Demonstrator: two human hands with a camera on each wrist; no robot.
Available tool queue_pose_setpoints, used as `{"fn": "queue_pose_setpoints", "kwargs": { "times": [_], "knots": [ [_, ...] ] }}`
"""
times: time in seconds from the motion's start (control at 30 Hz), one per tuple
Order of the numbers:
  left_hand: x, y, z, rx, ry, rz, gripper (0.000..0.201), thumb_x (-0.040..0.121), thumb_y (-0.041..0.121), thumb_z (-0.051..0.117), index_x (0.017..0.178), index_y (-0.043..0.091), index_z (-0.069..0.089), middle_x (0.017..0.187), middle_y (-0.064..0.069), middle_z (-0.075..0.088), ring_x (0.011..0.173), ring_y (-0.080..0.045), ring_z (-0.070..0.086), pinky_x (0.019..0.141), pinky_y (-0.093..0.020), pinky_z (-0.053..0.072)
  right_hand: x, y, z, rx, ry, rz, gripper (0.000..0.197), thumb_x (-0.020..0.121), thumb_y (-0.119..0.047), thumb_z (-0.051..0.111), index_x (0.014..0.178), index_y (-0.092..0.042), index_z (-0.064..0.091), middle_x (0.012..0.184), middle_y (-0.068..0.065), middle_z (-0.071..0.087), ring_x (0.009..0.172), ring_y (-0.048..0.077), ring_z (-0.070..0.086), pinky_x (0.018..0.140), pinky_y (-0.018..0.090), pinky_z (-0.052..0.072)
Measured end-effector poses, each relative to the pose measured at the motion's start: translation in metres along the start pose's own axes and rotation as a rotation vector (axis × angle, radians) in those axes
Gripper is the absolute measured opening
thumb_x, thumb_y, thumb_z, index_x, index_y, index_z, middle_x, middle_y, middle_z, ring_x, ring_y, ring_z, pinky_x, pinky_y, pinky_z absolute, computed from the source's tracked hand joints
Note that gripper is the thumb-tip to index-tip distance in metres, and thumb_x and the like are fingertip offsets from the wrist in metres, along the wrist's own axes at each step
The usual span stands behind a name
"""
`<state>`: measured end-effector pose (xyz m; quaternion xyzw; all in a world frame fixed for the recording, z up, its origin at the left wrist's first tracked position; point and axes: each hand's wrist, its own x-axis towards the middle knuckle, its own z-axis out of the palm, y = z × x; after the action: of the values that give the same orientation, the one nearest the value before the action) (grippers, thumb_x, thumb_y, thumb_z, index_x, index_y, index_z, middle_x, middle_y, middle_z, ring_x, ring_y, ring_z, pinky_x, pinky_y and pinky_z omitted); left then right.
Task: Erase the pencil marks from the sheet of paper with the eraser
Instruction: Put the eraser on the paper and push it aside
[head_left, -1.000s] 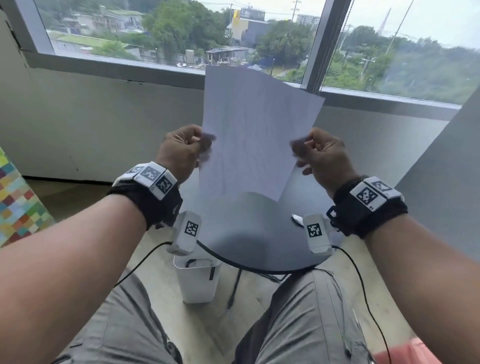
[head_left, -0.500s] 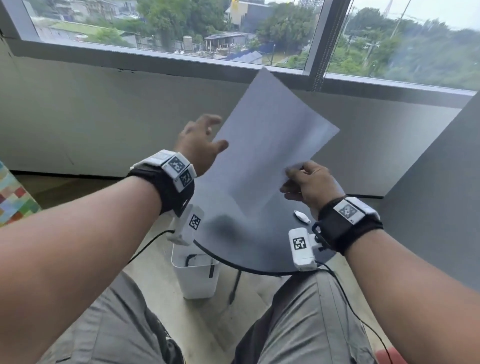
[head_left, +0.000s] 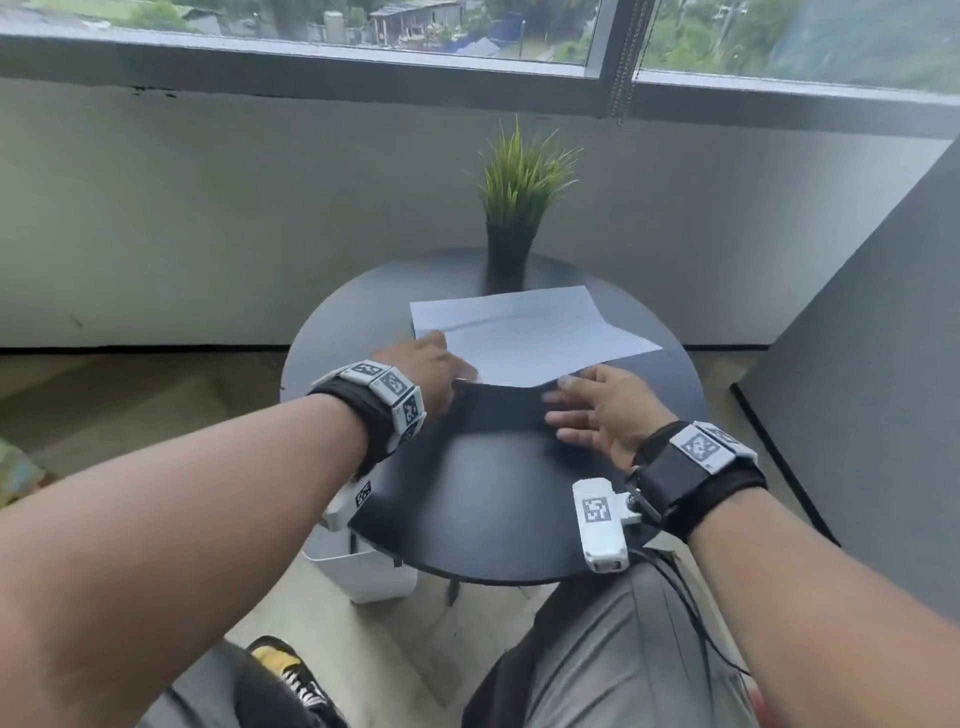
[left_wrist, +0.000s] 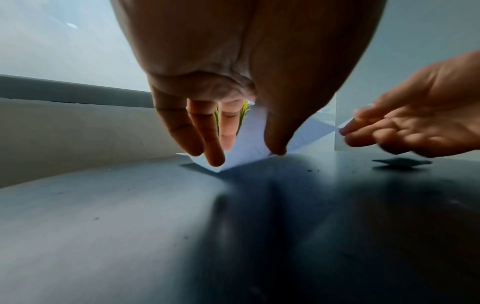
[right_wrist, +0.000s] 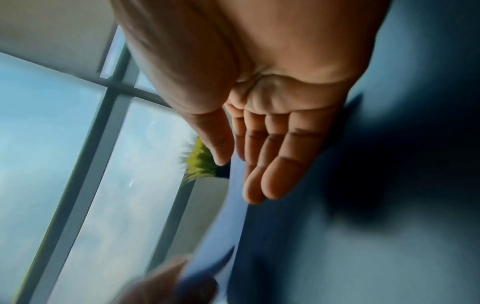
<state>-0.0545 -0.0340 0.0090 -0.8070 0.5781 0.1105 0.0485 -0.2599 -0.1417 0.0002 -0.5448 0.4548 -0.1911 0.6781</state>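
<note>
The white sheet of paper (head_left: 530, 332) lies on the round black table (head_left: 493, 493) with a crease across it and its near edge slightly lifted. My left hand (head_left: 431, 374) reaches its near left corner. In the left wrist view its straight fingers (left_wrist: 215, 158) touch the paper (left_wrist: 249, 152) at that corner. My right hand (head_left: 587, 410) hovers palm down with fingers spread by the near right edge, and its fingertips (left_wrist: 345, 130) meet the paper there. It holds nothing (right_wrist: 249, 174). No eraser shows in the head view. Pencil marks are too faint to make out.
A potted green plant (head_left: 519, 192) stands at the table's far edge just behind the paper. A white bin (head_left: 363, 566) sits on the floor under the table's left side. A grey partition (head_left: 883, 364) rises on the right, and a wall with a window lies ahead.
The paper was held up in the air in both hands; now it lies on the table. Both hands have opened and come down to its near edge. The small white eraser is out of sight.
</note>
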Motion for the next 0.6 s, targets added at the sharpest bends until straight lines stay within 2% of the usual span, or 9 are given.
{"fn": "queue_pose_setpoints", "kwargs": {
  "times": [0.07, 0.13, 0.17, 0.2, 0.33, 0.4, 0.47, 0.53, 0.6],
  "knots": [
    [0.014, -0.002, -0.002, 0.006, -0.015, 0.002, 0.027, 0.091, 0.019, 0.044, 0.101, 0.035, 0.063, 0.112, -0.001, 0.051, 0.108, -0.030, 0.059, 0.087, -0.039, 0.052, 0.006, -0.004, -0.013, -0.519, 0.021, -0.108, 0.012, 0.090, -0.024, 0.066, 0.097, -0.016, 0.062, 0.090, 0.005, 0.068, 0.062, 0.019, 0.059, 0.055, 0.026, 0.046],
    [0.028, -0.005, -0.005, 0.018, -0.009, -0.007, 0.030, 0.090, 0.019, 0.044, 0.104, 0.033, 0.065, 0.112, 0.000, 0.054, 0.110, -0.029, 0.057, 0.085, -0.035, 0.049, 0.011, -0.005, -0.030, -1.169, -0.006, -0.190, 0.023, 0.082, -0.039, 0.068, 0.102, -0.030, 0.064, 0.099, -0.003, 0.060, 0.083, 0.019, 0.060, 0.072, 0.029, 0.048],
    [0.035, -0.005, -0.007, 0.029, -0.008, -0.013, 0.031, 0.090, 0.018, 0.044, 0.107, 0.033, 0.066, 0.113, 0.001, 0.056, 0.112, -0.028, 0.056, 0.084, -0.034, 0.048, 0.011, -0.002, -0.037, -1.366, -0.049, -0.180, 0.029, 0.078, -0.045, 0.066, 0.105, -0.037, 0.061, 0.104, -0.004, 0.052, 0.091, 0.020, 0.058, 0.081, 0.033, 0.049],
    [0.042, -0.006, -0.009, 0.039, -0.014, -0.016, 0.031, 0.090, 0.018, 0.045, 0.109, 0.032, 0.066, 0.114, 0.002, 0.058, 0.114, -0.027, 0.056, 0.083, -0.033, 0.048, 0.011, 0.002, -0.041, -1.444, -0.097, -0.162, 0.033, 0.076, -0.046, 0.065, 0.107, -0.041, 0.057, 0.105, -0.004, 0.047, 0.095, 0.021, 0.056, 0.086, 0.036, 0.049],
    [0.063, -0.009, -0.012, 0.048, -0.045, 0.002, 0.029, 0.088, 0.019, 0.049, 0.109, 0.030, 0.067, 0.111, 0.004, 0.063, 0.112, -0.027, 0.057, 0.093, -0.039, 0.052, 0.020, 0.004, -0.050, -1.447, -0.198, -0.277, 0.014, 0.086, -0.029, 0.058, 0.098, -0.034, 0.054, 0.098, -0.003, 0.051, 0.096, 0.024, 0.056, 0.085, 0.034, 0.047],
    [0.070, -0.009, -0.014, 0.079, -0.055, 0.029, 0.030, 0.090, 0.020, 0.048, 0.112, 0.031, 0.066, 0.114, 0.002, 0.063, 0.112, -0.028, 0.056, 0.093, -0.037, 0.051, 0.029, -0.007, -0.050, -1.434, -0.195, -0.310, 0.009, 0.089, -0.030, 0.059, 0.095, -0.030, 0.052, 0.096, -0.002, 0.054, 0.092, 0.024, 0.056, 0.079, 0.031, 0.043],
    [0.074, -0.006, -0.015, 0.158, -0.083, 0.051, 0.032, 0.096, 0.024, 0.044, 0.119, 0.032, 0.064, 0.125, -0.001, 0.060, 0.116, -0.031, 0.053, 0.085, -0.030, 0.043, 0.041, -0.022, -0.052, -1.384, -0.142, -0.332, 0.011, 0.089, -0.030, 0.061, 0.093, -0.025, 0.052, 0.094, -0.003, 0.057, 0.088, 0.023, 0.056, 0.074, 0.031, 0.042],
    [0.076, -0.003, -0.016, 0.208, -0.093, 0.047, 0.032, 0.100, 0.036, 0.041, 0.126, 0.034, 0.059, 0.135, -0.003, 0.053, 0.122, -0.033, 0.048, 0.079, -0.032, 0.032, 0.056, -0.037, -0.053, -1.328, -0.059, -0.362, 0.011, 0.087, -0.027, 0.062, 0.090, -0.024, 0.052, 0.092, -0.004, 0.060, 0.088, 0.022, 0.057, 0.073, 0.033, 0.044],
    [0.076, 0.000, -0.016, 0.221, -0.124, 0.034, 0.044, 0.098, 0.054, 0.044, 0.136, 0.034, 0.052, 0.145, -0.004, 0.045, 0.128, -0.034, 0.042, 0.082, -0.036, 0.029, 0.073, -0.049, -0.054, -1.301, 0.021, -0.372, 0.012, 0.085, -0.025, 0.064, 0.089, -0.022, 0.053, 0.092, -0.004, 0.061, 0.089, 0.022, 0.056, 0.072, 0.032, 0.042]
  ]
}}
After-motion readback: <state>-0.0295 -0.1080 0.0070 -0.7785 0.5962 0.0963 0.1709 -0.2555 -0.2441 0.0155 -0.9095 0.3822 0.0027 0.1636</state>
